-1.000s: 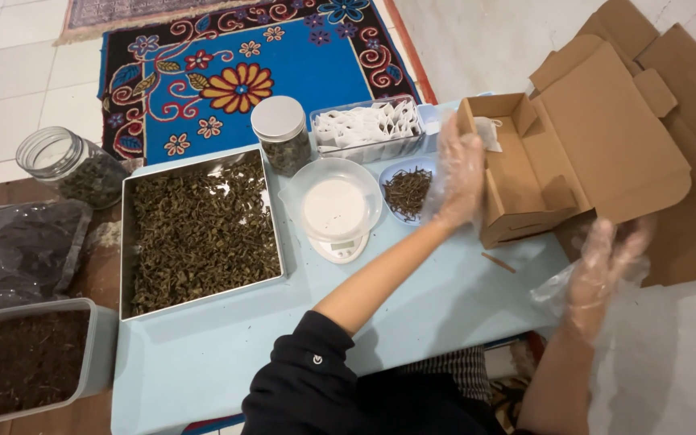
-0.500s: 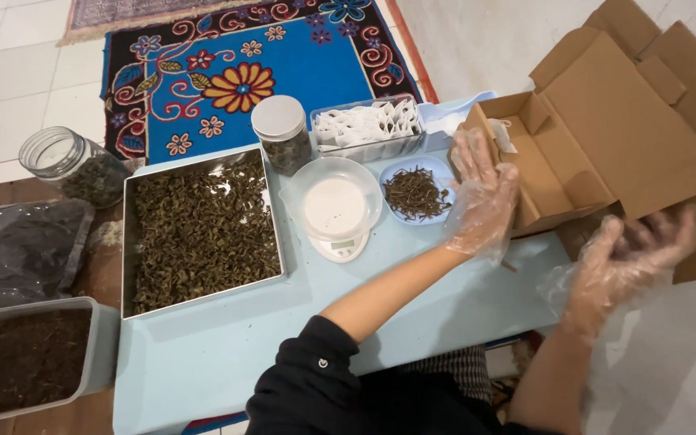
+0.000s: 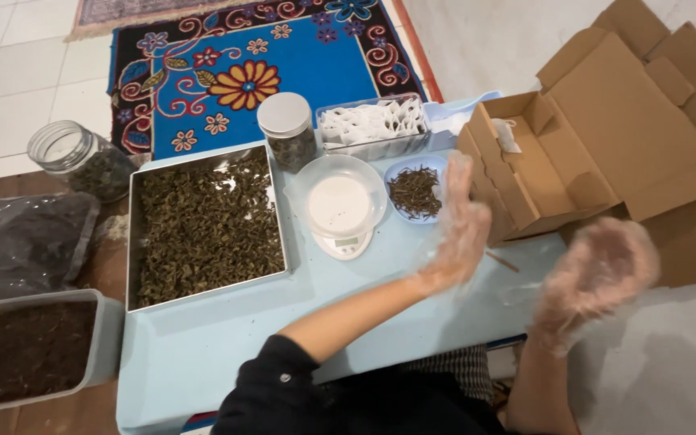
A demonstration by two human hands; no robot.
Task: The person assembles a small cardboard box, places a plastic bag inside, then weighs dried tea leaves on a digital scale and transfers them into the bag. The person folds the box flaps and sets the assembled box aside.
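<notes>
Both my hands wear thin clear plastic gloves and hold nothing. My left hand (image 3: 462, 229) is raised edge-on over the right part of the light blue table (image 3: 203, 354), fingers straight, just right of a small blue dish of dark dried strands (image 3: 415, 192). My right hand (image 3: 598, 274) hovers blurred off the table's right edge, fingers spread, below an open cardboard box (image 3: 549, 165). A white kitchen scale with a clear bowl (image 3: 340, 205) stands left of the dish. A metal tray of dried leaves (image 3: 207, 225) lies further left.
A silver-lidded jar (image 3: 286, 129) and a clear tub of white sachets (image 3: 372, 125) stand at the table's back. An open glass jar (image 3: 82, 157), a dark plastic bag (image 3: 18, 242) and a tub of dark material (image 3: 26, 350) sit left. A patterned rug (image 3: 259, 64) lies beyond.
My left hand has drawn back from the cardboard box to beside the blue dish. My right hand has risen and moved left toward it.
</notes>
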